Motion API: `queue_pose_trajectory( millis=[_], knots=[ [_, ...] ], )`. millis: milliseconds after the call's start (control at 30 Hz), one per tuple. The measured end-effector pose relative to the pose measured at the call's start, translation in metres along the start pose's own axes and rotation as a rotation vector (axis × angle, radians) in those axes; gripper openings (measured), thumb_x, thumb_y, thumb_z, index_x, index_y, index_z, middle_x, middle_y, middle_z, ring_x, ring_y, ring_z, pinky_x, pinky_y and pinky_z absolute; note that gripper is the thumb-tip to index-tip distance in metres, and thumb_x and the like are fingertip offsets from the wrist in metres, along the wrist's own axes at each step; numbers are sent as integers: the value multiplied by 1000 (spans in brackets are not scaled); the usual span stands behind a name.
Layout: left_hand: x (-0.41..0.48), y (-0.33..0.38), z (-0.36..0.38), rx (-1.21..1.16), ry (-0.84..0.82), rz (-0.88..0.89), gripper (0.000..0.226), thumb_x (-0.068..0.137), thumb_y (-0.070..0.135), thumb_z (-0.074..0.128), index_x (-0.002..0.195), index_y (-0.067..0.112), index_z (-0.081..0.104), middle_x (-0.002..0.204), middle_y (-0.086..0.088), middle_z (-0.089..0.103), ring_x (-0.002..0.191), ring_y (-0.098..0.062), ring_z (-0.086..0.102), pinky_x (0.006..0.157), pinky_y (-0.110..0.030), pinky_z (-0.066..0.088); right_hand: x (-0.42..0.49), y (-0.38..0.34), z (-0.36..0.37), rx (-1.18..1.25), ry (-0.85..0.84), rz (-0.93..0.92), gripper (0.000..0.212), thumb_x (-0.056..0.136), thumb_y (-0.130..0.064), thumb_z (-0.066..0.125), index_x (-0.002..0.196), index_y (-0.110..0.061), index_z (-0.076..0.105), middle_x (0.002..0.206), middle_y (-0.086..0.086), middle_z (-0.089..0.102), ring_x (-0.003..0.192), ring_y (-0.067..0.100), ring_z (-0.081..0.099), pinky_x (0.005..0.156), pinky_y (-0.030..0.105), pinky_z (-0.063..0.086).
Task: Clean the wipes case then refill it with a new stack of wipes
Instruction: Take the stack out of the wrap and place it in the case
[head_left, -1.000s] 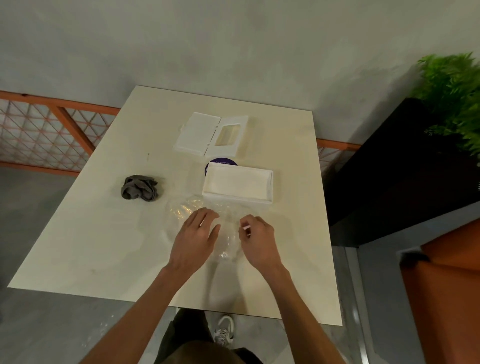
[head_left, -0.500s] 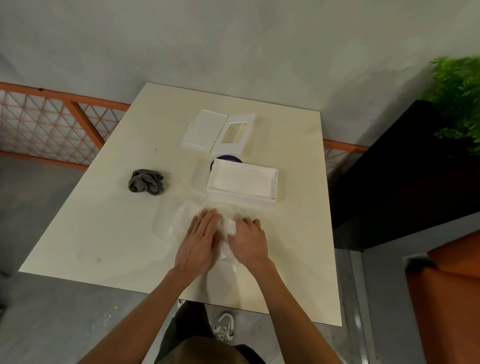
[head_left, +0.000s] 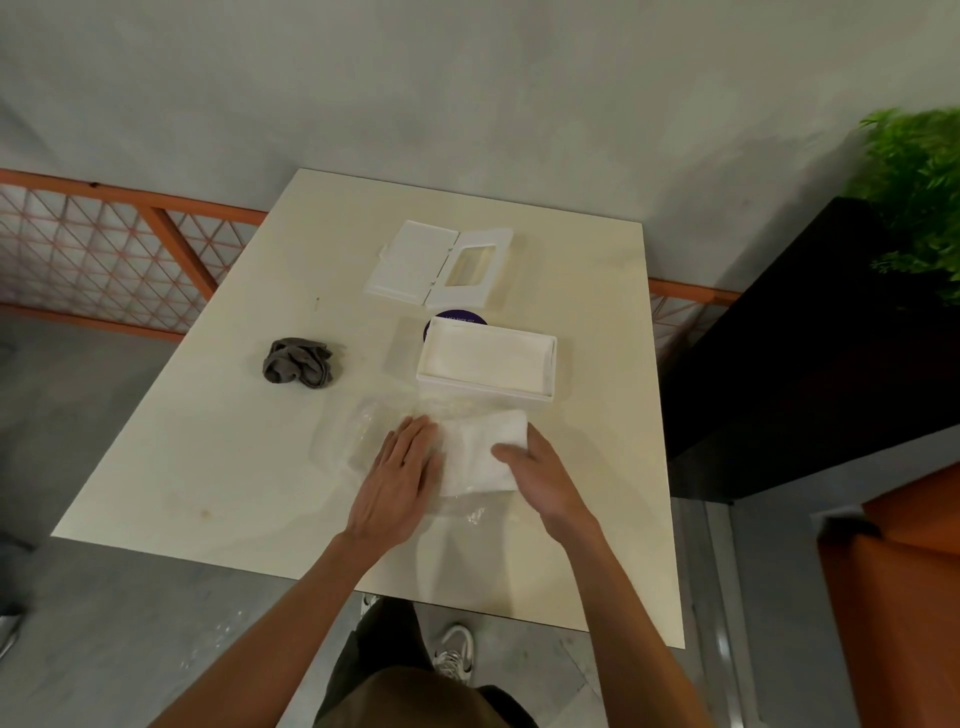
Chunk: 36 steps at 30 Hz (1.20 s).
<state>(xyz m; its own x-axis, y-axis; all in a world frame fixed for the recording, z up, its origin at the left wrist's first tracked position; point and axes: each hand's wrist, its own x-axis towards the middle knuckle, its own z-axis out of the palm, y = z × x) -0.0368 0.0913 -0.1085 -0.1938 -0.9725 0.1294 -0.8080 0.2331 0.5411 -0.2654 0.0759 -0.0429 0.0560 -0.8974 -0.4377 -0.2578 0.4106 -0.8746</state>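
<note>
Cream bench (head_left: 208, 467) is carrying everything. White case base (head_left: 483, 388) is sitting open mid-bench, likely awaiting the refill, with its lid (head_left: 415, 265) lying behind. Stack of wipes (head_left: 480, 452) is lying on the clear wrapper (head_left: 358, 436), just before the case. Left hand (head_left: 397, 480) is pressing flat, fingers straight, probably pinning the wrapper. Right hand (head_left: 545, 478) is gripping the stack's right edge, thumb on top. Grey cloth (head_left: 298, 362) is lying aside.

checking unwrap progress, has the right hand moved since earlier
Yes. The right hand slid rightward, now below the right end of the white rectangular plastic case, gripping the white wipes stack.
</note>
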Motion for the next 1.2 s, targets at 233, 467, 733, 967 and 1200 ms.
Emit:
queue_pose_trajectory(
  millis=[233,467,733,967,1200],
  knots=[
    [3,-1,2,36,5,27,51,113,33,35,160,12,36,166,-6,36,158,-22,25,129,-42,25,0,2,15,53,74,137,55,73,-61,85,122,-39,73,114,-17,79,110,6,73,97,33,57],
    [5,-4,-2,93,-9,20,54,110,37,35,157,13,39,166,-5,37,157,-22,30,128,-37,27,-7,-10,13,-21,163,136,22,89,-26,76,111,-25,79,99,-7,80,94,15,75,74,27,55],
    [8,2,-14,-56,-63,-13,55,104,38,36,151,12,47,159,-5,43,149,-25,40,123,-43,37,-49,-69,-18,-95,124,-53,21,91,-15,68,103,-27,80,95,-11,81,92,14,77,88,41,61],
    [25,51,-66,-629,-38,-336,37,111,48,40,132,32,66,126,18,70,121,-1,63,115,-38,45,-74,-118,-41,0,72,-226,22,96,-9,67,108,-22,80,103,-4,82,100,20,78,92,46,61],
    [53,118,-133,-1355,-189,-347,45,114,41,34,148,22,55,141,3,68,133,-11,62,107,-31,50,-73,-148,-49,263,74,-337,30,99,3,64,121,-12,76,115,7,81,110,27,75,94,42,59]
  ],
)
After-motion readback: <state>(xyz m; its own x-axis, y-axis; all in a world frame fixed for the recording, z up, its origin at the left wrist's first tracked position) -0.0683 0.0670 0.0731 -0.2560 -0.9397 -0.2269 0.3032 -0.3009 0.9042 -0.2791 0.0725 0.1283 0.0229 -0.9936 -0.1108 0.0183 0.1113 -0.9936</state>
